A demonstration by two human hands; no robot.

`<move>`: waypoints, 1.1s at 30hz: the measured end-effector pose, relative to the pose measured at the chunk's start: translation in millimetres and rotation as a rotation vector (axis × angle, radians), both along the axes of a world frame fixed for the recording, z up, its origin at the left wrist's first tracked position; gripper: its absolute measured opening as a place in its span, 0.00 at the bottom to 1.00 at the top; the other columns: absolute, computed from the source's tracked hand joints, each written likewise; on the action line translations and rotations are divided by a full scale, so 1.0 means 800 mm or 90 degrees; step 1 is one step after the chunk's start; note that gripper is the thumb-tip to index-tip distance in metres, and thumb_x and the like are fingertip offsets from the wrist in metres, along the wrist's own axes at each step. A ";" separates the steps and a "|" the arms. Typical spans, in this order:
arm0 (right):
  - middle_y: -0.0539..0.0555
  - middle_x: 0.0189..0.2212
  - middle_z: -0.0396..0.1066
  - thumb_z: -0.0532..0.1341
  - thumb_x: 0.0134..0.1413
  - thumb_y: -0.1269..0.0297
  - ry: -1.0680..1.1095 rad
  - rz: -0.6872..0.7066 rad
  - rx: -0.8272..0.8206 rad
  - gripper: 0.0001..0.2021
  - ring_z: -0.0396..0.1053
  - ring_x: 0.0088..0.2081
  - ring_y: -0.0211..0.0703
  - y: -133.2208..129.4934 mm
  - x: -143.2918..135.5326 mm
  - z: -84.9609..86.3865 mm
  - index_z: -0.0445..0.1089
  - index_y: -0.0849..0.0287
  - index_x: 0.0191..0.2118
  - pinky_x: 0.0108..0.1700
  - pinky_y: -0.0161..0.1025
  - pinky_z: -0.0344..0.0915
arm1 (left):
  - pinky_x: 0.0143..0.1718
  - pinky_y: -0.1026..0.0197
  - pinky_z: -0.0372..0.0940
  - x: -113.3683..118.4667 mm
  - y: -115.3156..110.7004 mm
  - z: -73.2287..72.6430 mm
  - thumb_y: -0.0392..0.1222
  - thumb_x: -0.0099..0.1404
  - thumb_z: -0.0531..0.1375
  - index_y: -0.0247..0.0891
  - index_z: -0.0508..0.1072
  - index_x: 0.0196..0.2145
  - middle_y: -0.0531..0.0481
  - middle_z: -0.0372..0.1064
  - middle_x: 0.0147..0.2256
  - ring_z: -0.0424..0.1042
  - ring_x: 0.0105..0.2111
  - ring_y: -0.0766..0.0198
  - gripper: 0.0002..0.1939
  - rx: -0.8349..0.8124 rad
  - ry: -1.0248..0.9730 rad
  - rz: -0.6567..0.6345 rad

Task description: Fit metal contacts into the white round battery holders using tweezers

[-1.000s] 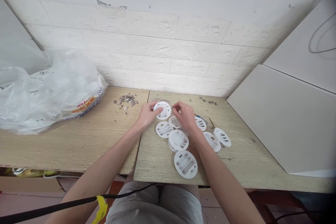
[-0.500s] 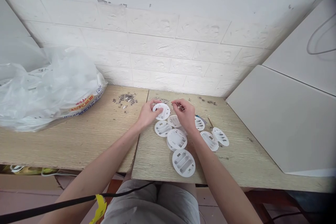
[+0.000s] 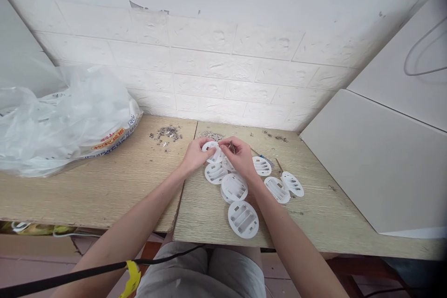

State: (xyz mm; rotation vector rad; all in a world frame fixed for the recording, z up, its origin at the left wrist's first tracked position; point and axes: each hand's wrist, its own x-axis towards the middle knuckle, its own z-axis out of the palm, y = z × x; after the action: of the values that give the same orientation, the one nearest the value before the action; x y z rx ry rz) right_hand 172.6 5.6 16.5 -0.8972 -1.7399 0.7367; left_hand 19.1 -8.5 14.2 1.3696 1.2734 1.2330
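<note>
My left hand [image 3: 195,155] grips a round white plastic battery holder [image 3: 213,157], thumb on its face and fingers behind. Over that holder's right edge, my right hand [image 3: 240,157] is closed in a pinch. A thin dark metal tool [image 3: 232,147] shows between its fingers; its exact kind and its tip are hard to make out. Just below the hands lie more round battery holders: one at the left [image 3: 215,173], a stacked one [image 3: 234,187] and one near the table edge [image 3: 243,220]. Others [image 3: 277,189] rest right of my right forearm.
Small metal contact pieces lie in a heap [image 3: 169,134] at left and another [image 3: 213,135] behind my hands. A plastic bag [image 3: 70,121] fills the left of the table. A white panel [image 3: 377,163] stands at right. A black cable [image 3: 87,268] crosses low in front.
My right hand has moved left to the held battery holder, bringing the metal tool to its edge. The holder stays in my left hand, slightly lower in view.
</note>
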 end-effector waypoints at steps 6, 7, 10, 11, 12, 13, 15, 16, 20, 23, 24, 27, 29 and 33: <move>0.53 0.29 0.73 0.62 0.47 0.62 0.074 -0.040 -0.061 0.10 0.64 0.29 0.38 0.003 0.002 0.002 0.74 0.59 0.36 0.31 0.36 0.60 | 0.18 0.68 0.59 -0.001 -0.006 0.011 0.46 0.49 0.67 0.33 0.73 0.38 0.51 0.67 0.28 0.64 0.23 0.70 0.19 -0.047 -0.122 -0.142; 0.53 0.30 0.73 0.63 0.46 0.61 0.096 -0.043 -0.080 0.10 0.64 0.29 0.38 0.004 0.003 0.002 0.74 0.59 0.36 0.31 0.37 0.61 | 0.20 0.68 0.60 -0.002 -0.006 0.012 0.45 0.48 0.67 0.34 0.72 0.39 0.50 0.68 0.30 0.66 0.25 0.69 0.21 -0.055 -0.144 -0.170; 0.52 0.29 0.72 0.65 0.44 0.61 0.172 -0.038 -0.134 0.10 0.65 0.29 0.38 0.008 0.006 0.003 0.75 0.59 0.33 0.32 0.37 0.62 | 0.24 0.67 0.62 -0.004 -0.007 0.014 0.43 0.46 0.69 0.36 0.71 0.43 0.49 0.69 0.35 0.67 0.29 0.68 0.26 -0.060 -0.195 -0.226; 0.52 0.28 0.72 0.66 0.43 0.61 0.197 -0.032 -0.147 0.10 0.64 0.29 0.38 0.009 0.007 0.003 0.75 0.58 0.33 0.33 0.37 0.62 | 0.25 0.66 0.62 -0.003 -0.007 0.013 0.42 0.45 0.70 0.37 0.70 0.44 0.49 0.69 0.37 0.67 0.29 0.69 0.26 -0.058 -0.206 -0.231; 0.51 0.28 0.71 0.66 0.42 0.61 0.220 -0.026 -0.156 0.09 0.64 0.29 0.37 0.010 0.008 0.004 0.75 0.58 0.32 0.32 0.36 0.61 | 0.26 0.66 0.63 -0.003 -0.007 0.013 0.42 0.45 0.70 0.36 0.70 0.43 0.49 0.69 0.37 0.67 0.30 0.69 0.26 -0.054 -0.215 -0.232; 0.51 0.27 0.71 0.67 0.41 0.61 0.240 -0.017 -0.166 0.09 0.64 0.28 0.36 0.011 0.008 0.004 0.75 0.58 0.32 0.32 0.36 0.61 | 0.26 0.66 0.63 -0.002 -0.007 0.013 0.42 0.46 0.70 0.36 0.70 0.43 0.48 0.69 0.38 0.67 0.30 0.69 0.26 -0.048 -0.222 -0.229; 0.50 0.27 0.71 0.67 0.40 0.62 0.272 0.011 -0.191 0.09 0.62 0.26 0.35 0.011 0.008 0.004 0.75 0.58 0.31 0.30 0.35 0.60 | 0.28 0.65 0.63 -0.001 -0.006 0.011 0.42 0.46 0.70 0.35 0.70 0.42 0.47 0.70 0.37 0.67 0.31 0.68 0.25 -0.027 -0.226 -0.215; 0.50 0.26 0.71 0.68 0.39 0.62 0.285 0.028 -0.206 0.09 0.61 0.25 0.34 0.011 0.008 0.004 0.75 0.58 0.30 0.29 0.35 0.60 | 0.29 0.65 0.63 -0.001 -0.006 0.011 0.42 0.46 0.70 0.34 0.70 0.42 0.47 0.70 0.37 0.68 0.31 0.67 0.25 -0.015 -0.223 -0.209; 0.50 0.25 0.70 0.68 0.37 0.62 0.326 0.066 -0.258 0.09 0.55 0.22 0.30 0.009 0.005 0.006 0.74 0.59 0.29 0.25 0.33 0.56 | 0.35 0.61 0.65 -0.001 -0.005 0.010 0.43 0.45 0.70 0.34 0.71 0.45 0.44 0.72 0.39 0.70 0.37 0.61 0.28 0.022 -0.195 -0.199; 0.50 0.27 0.71 0.68 0.36 0.61 0.326 0.053 -0.261 0.10 0.59 0.24 0.32 0.007 0.004 0.008 0.74 0.59 0.29 0.26 0.34 0.58 | 0.43 0.58 0.65 -0.001 -0.006 0.010 0.45 0.46 0.70 0.33 0.72 0.44 0.42 0.72 0.43 0.69 0.45 0.56 0.27 0.041 -0.185 -0.208; 0.51 0.27 0.71 0.68 0.36 0.60 0.319 0.043 -0.258 0.11 0.60 0.24 0.33 0.007 0.004 0.008 0.74 0.59 0.29 0.27 0.34 0.59 | 0.44 0.58 0.65 -0.001 -0.006 0.009 0.45 0.46 0.70 0.33 0.72 0.43 0.41 0.72 0.43 0.69 0.45 0.56 0.27 0.041 -0.184 -0.213; 0.52 0.27 0.71 0.69 0.36 0.60 0.302 0.017 -0.264 0.12 0.60 0.24 0.33 0.006 0.004 0.008 0.73 0.61 0.29 0.26 0.34 0.60 | 0.42 0.58 0.66 0.000 -0.006 0.008 0.46 0.46 0.70 0.33 0.71 0.43 0.41 0.72 0.42 0.71 0.43 0.56 0.27 0.022 -0.178 -0.228; 0.51 0.25 0.70 0.69 0.36 0.61 0.296 0.010 -0.273 0.12 0.60 0.23 0.33 0.005 0.005 0.009 0.74 0.61 0.29 0.25 0.34 0.59 | 0.39 0.58 0.67 0.000 -0.006 0.008 0.48 0.46 0.69 0.32 0.71 0.43 0.42 0.73 0.39 0.72 0.39 0.58 0.28 0.014 -0.171 -0.229; 0.49 0.21 0.67 0.68 0.37 0.62 0.288 0.030 -0.281 0.11 0.59 0.22 0.33 0.003 0.005 0.011 0.74 0.61 0.30 0.25 0.34 0.58 | 0.30 0.64 0.65 -0.001 -0.005 0.010 0.54 0.50 0.66 0.32 0.71 0.40 0.45 0.72 0.34 0.69 0.29 0.66 0.26 0.038 -0.138 -0.223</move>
State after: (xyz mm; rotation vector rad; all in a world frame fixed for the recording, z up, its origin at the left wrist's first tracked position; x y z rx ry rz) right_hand 176.5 8.0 25.0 -0.8926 -1.2203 1.2789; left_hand 18.5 -12.2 22.0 1.3882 0.8128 1.1440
